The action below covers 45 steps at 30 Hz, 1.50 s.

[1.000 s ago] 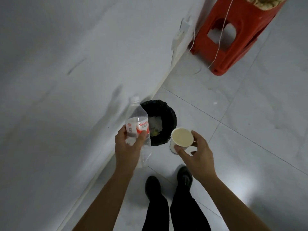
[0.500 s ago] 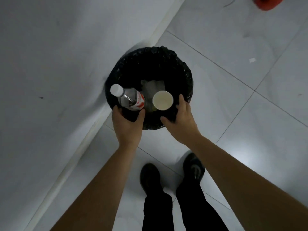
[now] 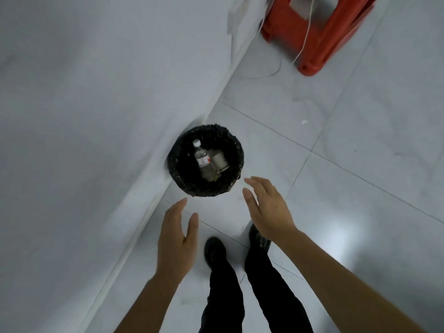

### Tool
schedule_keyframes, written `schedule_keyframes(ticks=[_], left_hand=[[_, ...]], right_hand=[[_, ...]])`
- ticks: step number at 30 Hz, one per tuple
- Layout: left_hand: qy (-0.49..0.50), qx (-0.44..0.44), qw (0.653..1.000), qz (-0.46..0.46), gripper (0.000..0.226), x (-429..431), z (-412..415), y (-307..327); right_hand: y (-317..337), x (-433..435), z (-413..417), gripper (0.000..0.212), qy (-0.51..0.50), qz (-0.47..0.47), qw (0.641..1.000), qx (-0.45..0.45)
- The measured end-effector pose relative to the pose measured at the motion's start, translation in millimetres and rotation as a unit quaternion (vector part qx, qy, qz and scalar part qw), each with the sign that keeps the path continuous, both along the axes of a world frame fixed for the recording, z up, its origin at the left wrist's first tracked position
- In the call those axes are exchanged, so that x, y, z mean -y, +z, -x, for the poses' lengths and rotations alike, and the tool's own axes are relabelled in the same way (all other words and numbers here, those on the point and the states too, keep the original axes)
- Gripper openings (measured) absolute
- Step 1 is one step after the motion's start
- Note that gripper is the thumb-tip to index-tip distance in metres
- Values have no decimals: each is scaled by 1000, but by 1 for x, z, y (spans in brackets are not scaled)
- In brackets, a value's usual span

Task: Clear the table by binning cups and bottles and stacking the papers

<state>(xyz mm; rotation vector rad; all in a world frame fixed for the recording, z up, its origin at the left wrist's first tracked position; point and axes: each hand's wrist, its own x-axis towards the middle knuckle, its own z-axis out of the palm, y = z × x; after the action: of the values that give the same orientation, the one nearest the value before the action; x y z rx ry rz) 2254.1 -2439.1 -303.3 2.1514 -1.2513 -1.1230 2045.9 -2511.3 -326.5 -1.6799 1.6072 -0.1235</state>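
Now the clear plastic water bottle [image 3: 203,156], with its white cap and red-and-white label, lies inside the round bin lined with a black plastic bag [image 3: 216,191]. Its cap points toward twelve o'clock. The pale paper cup [image 3: 219,161] rests just beside the bottle, at its three o'clock, and both sit on crumpled rubbish.

Half a second ago the left hand gripped the bottle and the right hand held the cup over the bin's mouth. Both things have since been released and have dropped in. The left hand [image 3: 176,233] now hangs at the bin's six-to-seven o'clock with its fingers straight and together and the thumb apart, holding nothing. The right hand [image 3: 270,210], at the bin's four o'clock, is loosely spread and also empty. Neither hand touches the rim.

This bottle and this cup are therefore binned. The table is out of view, so what remains on it cannot be told. The papers probably still need stacking.

The label shows a red band on white, but its lettering is too small and blurred to read. No other writing shows.

Farther out, black shoes [image 3: 215,251] stand at six o'clock, and a red plastic stool [image 3: 336,32] with a white cord [image 3: 308,27] hanging over it stands at one o'clock.
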Motion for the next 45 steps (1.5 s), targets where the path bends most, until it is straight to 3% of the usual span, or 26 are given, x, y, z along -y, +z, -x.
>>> schedule_keyframes(ticks=[3, 8, 12, 16, 19, 22, 27, 29, 33, 40, 45], left_hand=[[-8, -16, 1000, 13, 43, 1, 15, 113], [-50, -51, 994, 81, 47, -6, 34, 284], [-64, -68, 983, 161, 46, -17, 34, 364], [-107, -119, 967, 196, 40, -29, 24, 394], [-230, -129, 943, 201, 39, -30, 12, 395], [-344, -121, 909, 203, 43, -24, 1, 388], [-462, -176, 863, 105, 48, -30, 11, 365], [-507, -195, 836, 73, 48, -50, 26, 364], [-617, -223, 751, 74, 49, -116, 77, 383], [-764, -256, 588, 63, 53, -308, 128, 415], [-832, -241, 496, 64, 61, -475, 131, 411]], right_hand=[[114, -21, 28, 55, -4, 22, 1000, -1], [288, -59, 74, 52, -94, 69, 993, 33], [377, -97, 98, 48, -176, 138, 973, 49], [416, -163, 100, 43, -326, 192, 923, 73], [420, -223, 77, 41, -449, 234, 859, 69], [415, -288, 32, 41, -584, 249, 769, 72], [416, -402, -49, 49, -707, 208, 676, 14], [425, -446, -83, 43, -754, 209, 623, -15], [437, -524, -143, 40, -834, 233, 494, -81], [431, -669, -233, 39, -932, 246, 254, -78], [415, -791, -270, 40, -953, 257, 146, -67]])
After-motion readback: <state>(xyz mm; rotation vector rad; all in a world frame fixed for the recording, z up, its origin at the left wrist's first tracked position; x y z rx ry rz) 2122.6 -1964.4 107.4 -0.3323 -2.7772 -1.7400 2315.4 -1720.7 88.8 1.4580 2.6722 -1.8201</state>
